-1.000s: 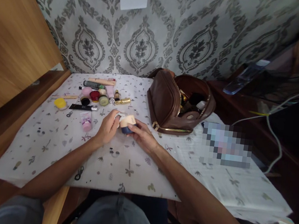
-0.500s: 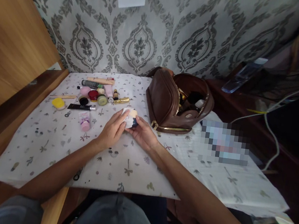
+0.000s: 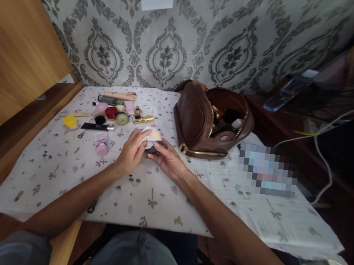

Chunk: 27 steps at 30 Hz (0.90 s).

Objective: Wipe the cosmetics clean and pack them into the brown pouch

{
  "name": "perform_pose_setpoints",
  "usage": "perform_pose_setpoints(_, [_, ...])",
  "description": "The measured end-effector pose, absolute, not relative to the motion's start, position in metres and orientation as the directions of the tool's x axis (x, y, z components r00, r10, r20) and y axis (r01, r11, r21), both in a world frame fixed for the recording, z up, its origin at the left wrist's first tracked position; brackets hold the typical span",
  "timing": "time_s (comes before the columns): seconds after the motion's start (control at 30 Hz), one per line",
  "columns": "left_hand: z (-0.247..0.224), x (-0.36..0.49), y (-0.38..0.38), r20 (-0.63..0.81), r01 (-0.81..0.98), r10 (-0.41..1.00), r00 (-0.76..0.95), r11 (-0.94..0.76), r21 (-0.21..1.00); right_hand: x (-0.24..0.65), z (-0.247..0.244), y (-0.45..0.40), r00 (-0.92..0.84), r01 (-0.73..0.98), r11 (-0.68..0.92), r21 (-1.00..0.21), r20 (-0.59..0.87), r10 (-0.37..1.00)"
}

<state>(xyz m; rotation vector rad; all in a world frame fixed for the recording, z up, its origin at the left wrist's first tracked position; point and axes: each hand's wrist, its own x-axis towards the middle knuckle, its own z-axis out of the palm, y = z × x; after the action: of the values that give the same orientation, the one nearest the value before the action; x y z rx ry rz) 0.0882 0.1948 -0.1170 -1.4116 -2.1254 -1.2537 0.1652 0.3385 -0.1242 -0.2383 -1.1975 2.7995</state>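
Holding a small cream and dark blue jar [image 3: 157, 137], the right hand [image 3: 171, 161] has its fingers [image 3: 161, 148] closed on the jar's right side. The jar is up between the two hands, over the front-middle part of the surface [image 3: 154, 207]. The left hand [image 3: 128, 152] has its fingers gripping a white tissue [image 3: 146, 137], and the tissue touches the jar.

Just past the hands, a shiny gold tube [image 3: 145, 119] lies on its side. Left of it is a bunch of little things: a green jar [image 3: 122, 118], a red jar [image 3: 111, 113], a pink round thing [image 3: 101, 108] and a dark green tube [image 3: 108, 99]. A black tube [image 3: 94, 127] lies nearer, with a pink tube [image 3: 100, 144] just below it. A yellow-topped thing [image 3: 69, 121] sits farther left.

Right of the hands is a big brown bag [image 3: 194, 119]. It is open, and small things are inside, too dark to name. A blurry patch [image 3: 268, 170] hides something right of the bag. Farther right, a clear bottle [image 3: 289, 91] leans beyond the surface.
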Motion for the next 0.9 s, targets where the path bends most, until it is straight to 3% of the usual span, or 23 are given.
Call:
perform_pose_setpoints(0.27, [-0.116, 0.081, 0.191, 0.615, 0.783, 0.523, -0.590, 0.184, 0.594, 0.167, -0.124, 0.340, -0.993, 0.056, -0.633, -0.772, -0.112, 0.048])
perform_pose_setpoints(0.43, [-0.119, 0.079, 0.190, 0.562, 0.726, 0.509, -0.652, 0.204, 0.657, 0.167, -0.124, 0.338, -0.993, 0.045, -0.676, -0.736, -0.104, 0.047])
perform_pose_setpoints(0.67, [-0.120, 0.078, 0.192, 0.686, 0.816, 0.461, -0.563, 0.177, 0.551, 0.166, -0.124, 0.337, -0.993, 0.044, -0.707, -0.706, -0.107, 0.045])
perform_pose_setpoints(0.9, [-0.115, 0.078, 0.190, 0.704, 0.856, 0.496, -0.509, 0.210, 0.472, 0.167, -0.124, 0.334, -0.994, 0.045, -0.702, -0.711, -0.103, 0.040])
